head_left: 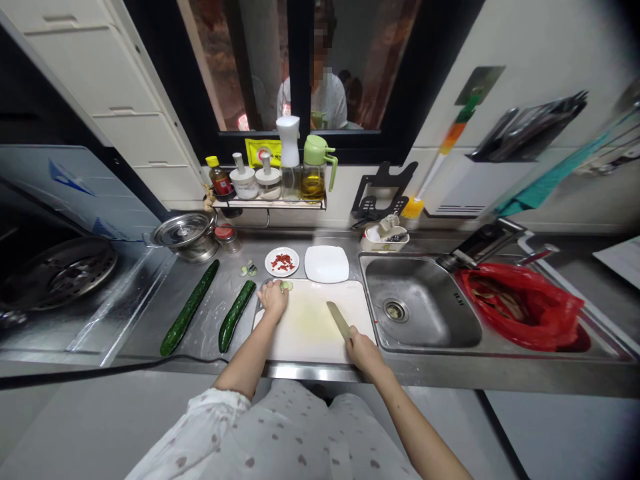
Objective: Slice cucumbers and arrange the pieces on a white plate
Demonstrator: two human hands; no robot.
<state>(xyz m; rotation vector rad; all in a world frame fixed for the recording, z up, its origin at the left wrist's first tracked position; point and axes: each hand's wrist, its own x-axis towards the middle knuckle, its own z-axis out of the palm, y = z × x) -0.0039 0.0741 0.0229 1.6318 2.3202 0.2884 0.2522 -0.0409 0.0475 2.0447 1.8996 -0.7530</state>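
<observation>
My right hand (364, 351) is wrapped round the handle of a knife (339, 321), its blade pointing away to the upper left over the white cutting board (315, 327). At the board's far left corner, my left hand (273, 299) has its fingers curled down on pale green cucumber slices (287, 285), partly hidden by the fingers. Left of the board lies a cucumber (237, 316), with a longer cucumber (190, 308) farther left. A few small cucumber end pieces (249, 269) rest on the counter beyond my left hand.
Behind the board stand a plate of chopped red pieces (283, 262) and a white square plate (327, 264). A sink (420, 300) and a red plastic bag (520, 307) are on the right. A lidded pot (187, 235) stands at the back left, below a seasoning rack (273, 203).
</observation>
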